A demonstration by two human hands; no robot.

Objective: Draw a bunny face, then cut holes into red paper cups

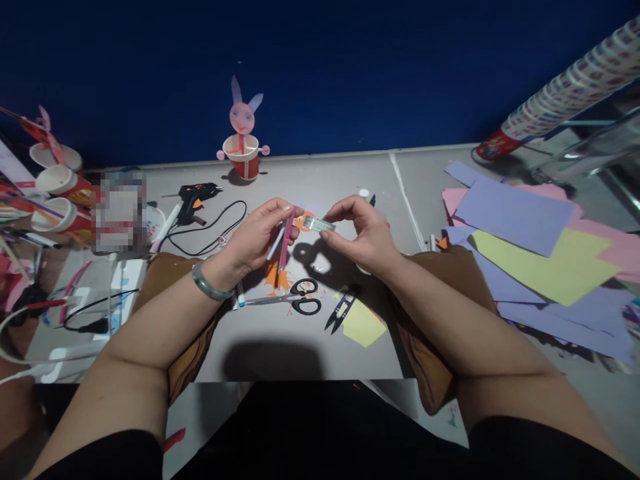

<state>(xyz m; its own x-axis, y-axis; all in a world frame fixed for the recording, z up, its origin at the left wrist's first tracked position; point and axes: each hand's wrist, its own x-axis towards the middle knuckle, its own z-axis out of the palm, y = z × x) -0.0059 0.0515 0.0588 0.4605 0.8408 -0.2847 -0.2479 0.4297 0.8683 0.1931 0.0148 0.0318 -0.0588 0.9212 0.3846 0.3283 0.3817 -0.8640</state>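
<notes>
From my remote seat, I have the left hand (255,235) pinching a pink strip (287,243) in its grip, above the counter (320,177). My right hand (367,233) grip pinches a small clear roll (320,224) between thumb and fingers, just beside the strip. Nearer me lie black-handled scissors (295,297) and dark snips (344,310); a rabbit-faced cup (245,163) stands farther back.

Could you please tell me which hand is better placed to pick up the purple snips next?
Probably the right hand: it is nearer the purple snips, though it seems to pinch a pale strip. The left hand is farther off and holds a pink strip.
</notes>
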